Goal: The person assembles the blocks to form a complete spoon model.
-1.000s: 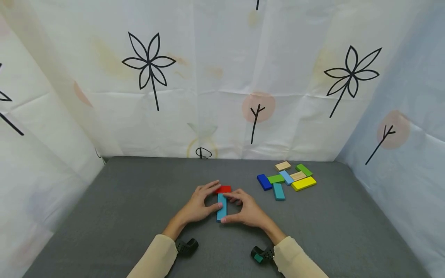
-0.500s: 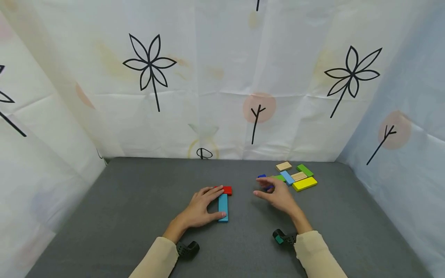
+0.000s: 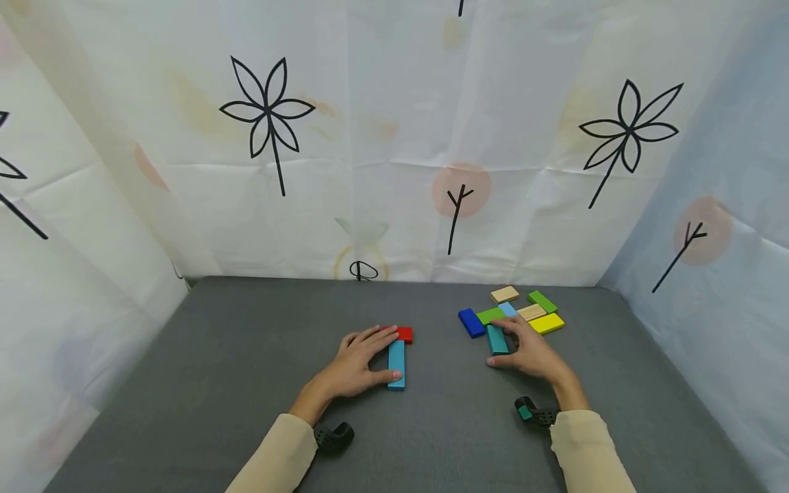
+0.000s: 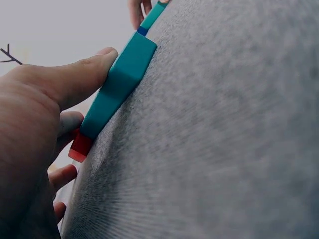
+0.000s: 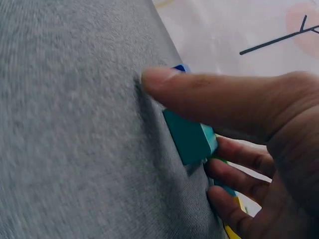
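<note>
My left hand point(image 3: 354, 366) rests at a light-blue block point(image 3: 396, 363) that lies lengthwise toward me on the grey table. Its fingertips lie on a red block point(image 3: 403, 334) set crosswise at the far end, and its thumb touches the light-blue block near the near end. In the left wrist view the thumb lies along the side of this block point(image 4: 119, 82). My right hand point(image 3: 533, 349) spans a teal block point(image 3: 496, 340), fingers at its far end and thumb just off its near end. The right wrist view has the thumb crossing in front of the teal block point(image 5: 187, 137).
Beyond the right hand lie a dark-blue block point(image 3: 471, 323), green blocks point(image 3: 542, 301), a yellow block point(image 3: 547, 323), another light-blue block point(image 3: 508, 309) and wooden blocks point(image 3: 505, 294). A patterned white cloth point(image 3: 394, 137) rises behind the grey table point(image 3: 259, 356).
My right hand has left the light-blue block and moved right to the teal block. The left hand stays at the red and light-blue blocks, its thumb now nearer the near end.
</note>
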